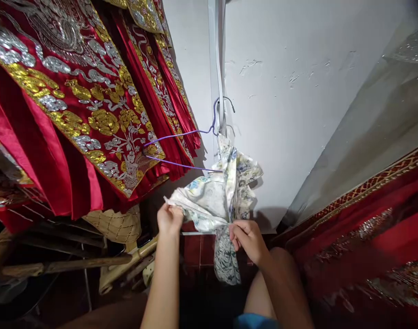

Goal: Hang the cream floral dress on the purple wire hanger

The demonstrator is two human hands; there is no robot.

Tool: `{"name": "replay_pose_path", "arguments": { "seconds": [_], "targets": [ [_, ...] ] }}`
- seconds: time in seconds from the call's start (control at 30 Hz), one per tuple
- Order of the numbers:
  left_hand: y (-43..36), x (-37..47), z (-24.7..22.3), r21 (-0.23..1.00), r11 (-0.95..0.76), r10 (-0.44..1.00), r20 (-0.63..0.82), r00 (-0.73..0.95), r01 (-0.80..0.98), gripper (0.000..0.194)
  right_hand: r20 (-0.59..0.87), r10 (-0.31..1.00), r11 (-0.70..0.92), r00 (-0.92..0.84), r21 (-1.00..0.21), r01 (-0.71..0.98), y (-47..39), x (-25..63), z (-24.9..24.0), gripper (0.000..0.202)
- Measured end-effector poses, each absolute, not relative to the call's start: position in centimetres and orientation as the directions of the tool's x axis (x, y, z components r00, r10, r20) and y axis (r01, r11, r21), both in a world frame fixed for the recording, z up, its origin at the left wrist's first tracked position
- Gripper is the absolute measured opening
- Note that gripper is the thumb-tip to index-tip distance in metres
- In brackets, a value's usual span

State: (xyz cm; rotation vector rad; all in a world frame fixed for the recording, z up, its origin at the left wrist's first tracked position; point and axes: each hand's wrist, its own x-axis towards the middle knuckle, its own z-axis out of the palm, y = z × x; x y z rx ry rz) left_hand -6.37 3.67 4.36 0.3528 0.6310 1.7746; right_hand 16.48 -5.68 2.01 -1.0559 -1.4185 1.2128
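Observation:
A white garment (205, 201) with a blue, yellow and grey floral print hangs in front of me, partly on a purple wire hanger (181, 135). The hanger's left arm sticks out bare, while its right side is hidden by the cloth. My left hand (170, 218) pinches the garment's left edge and holds it stretched out. Closed on the middle of the cloth, near its front edge, is my right hand (246, 236). Below that hand, a darker patterned part of the garment dangles down. What kind of garment it is I cannot tell.
Red costumes (102, 105) with gold and silver embroidery hang at the left. A white strap (217, 50) runs down the white wall (281, 109). Bamboo poles (126, 262) stand at lower left, and red sequined cloth (377, 224) hangs along the right. Red tiles (199, 250) show below.

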Motion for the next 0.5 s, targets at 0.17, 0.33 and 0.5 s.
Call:
{"name": "replay_pose_path", "arguments": {
  "seconds": [0.17,0.33,0.5],
  "targets": [
    [-1.5,-0.9,4.2,0.567,0.003,0.982,-0.156,-0.104,-0.824,0.024,0.057,0.998,0.042,-0.042,-0.955,-0.292,-6.7,17.4,-2.1,0.047],
    [-5.4,2.8,6.1,0.67,-0.065,0.998,0.029,-0.062,-0.74,0.027,0.04,0.991,0.092,0.129,-0.901,-0.423,-7.4,19.3,-2.6,0.053],
    [-7.9,4.6,6.0,0.845,-0.15,0.953,0.261,0.151,-0.514,0.028,0.033,0.999,0.043,0.033,-0.94,-0.34,-7.9,19.5,-0.4,0.051]
  ]
}}
